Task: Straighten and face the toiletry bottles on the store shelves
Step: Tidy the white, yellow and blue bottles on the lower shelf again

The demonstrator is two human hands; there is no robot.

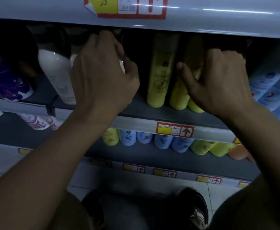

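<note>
My left hand (102, 75) is curled around a white bottle on the middle shelf (139, 112), which it mostly hides; only slivers of white show beside the fingers. Another white bottle (58, 75) leans just to its left. My right hand (218, 83) grips a yellow bottle (179, 95) among three yellow ones. A taller yellow bottle (160, 75) stands free between my two hands.
Purple-flowered bottles (8, 87) stand at the far left, pale blue ones (268, 87) at the far right. The shelf below carries a row of yellow, blue and orange bottles (162, 141). The upper shelf's edge (202, 19) hangs close above my hands. My shoe (194, 206) is on the tiled floor.
</note>
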